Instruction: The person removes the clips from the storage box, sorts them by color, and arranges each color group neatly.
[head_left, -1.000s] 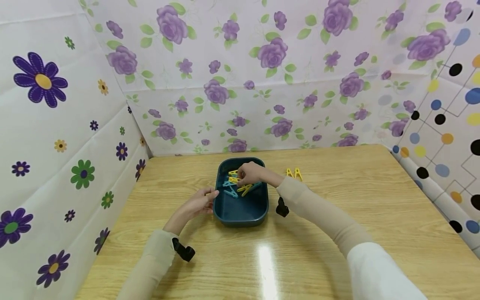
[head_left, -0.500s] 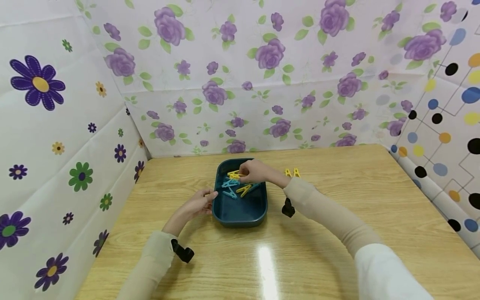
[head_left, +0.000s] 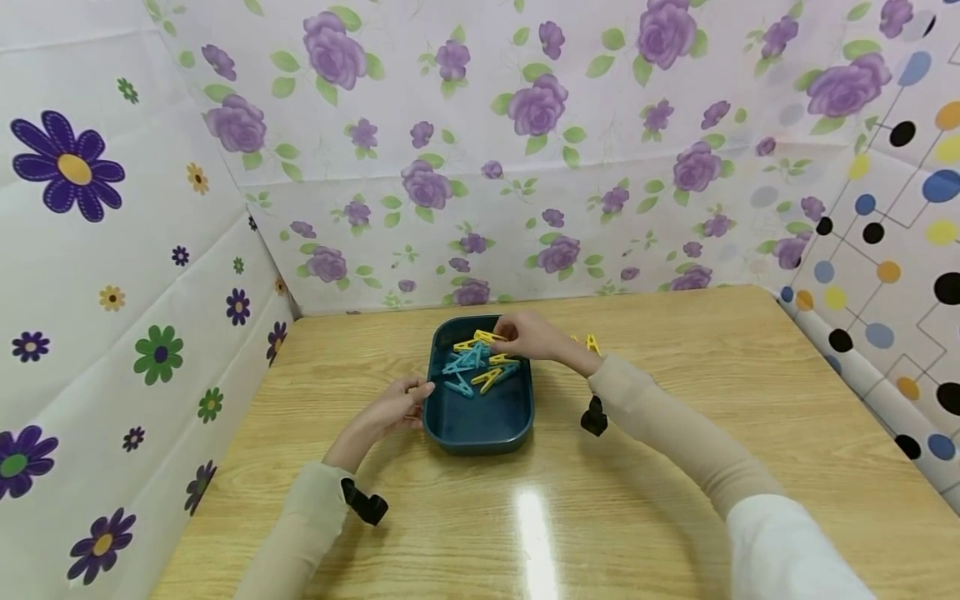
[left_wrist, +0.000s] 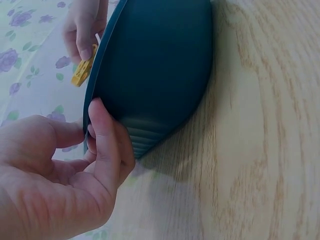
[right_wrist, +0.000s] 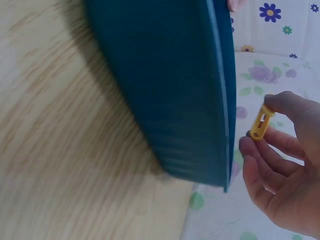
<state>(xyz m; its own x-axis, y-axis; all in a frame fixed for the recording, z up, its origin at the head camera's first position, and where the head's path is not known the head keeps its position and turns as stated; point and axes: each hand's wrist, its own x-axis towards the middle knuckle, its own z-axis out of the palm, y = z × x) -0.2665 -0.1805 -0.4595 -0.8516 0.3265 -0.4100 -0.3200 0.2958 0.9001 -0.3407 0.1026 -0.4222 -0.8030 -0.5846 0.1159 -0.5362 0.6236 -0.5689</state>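
Observation:
A dark teal plastic bin (head_left: 480, 421) stands on the wooden table with several blue clothespins (head_left: 467, 360) and yellow clothespins (head_left: 486, 380) heaped toward its far half. My left hand (head_left: 386, 412) pinches the bin's left rim between thumb and fingers, as the left wrist view confirms. Over the bin's far right part, my right hand (head_left: 531, 337) holds a yellow clothespin (right_wrist: 261, 124) between thumb and fingers, raised above the rim in both wrist views. Right of the bin, two more yellow clothespins (head_left: 592, 343) are on the table, one mostly hidden behind the right forearm.
The wooden table (head_left: 637, 500) reaches back to a flower-print cloth wall (head_left: 360, 175). More patterned cloth hangs at the left and right sides. Each wrist wears a small black camera (head_left: 366, 504).
My right hand has risen from the heap and shifted right, bringing up a yellow clothespin. The left hand keeps its grip on the bin's rim.

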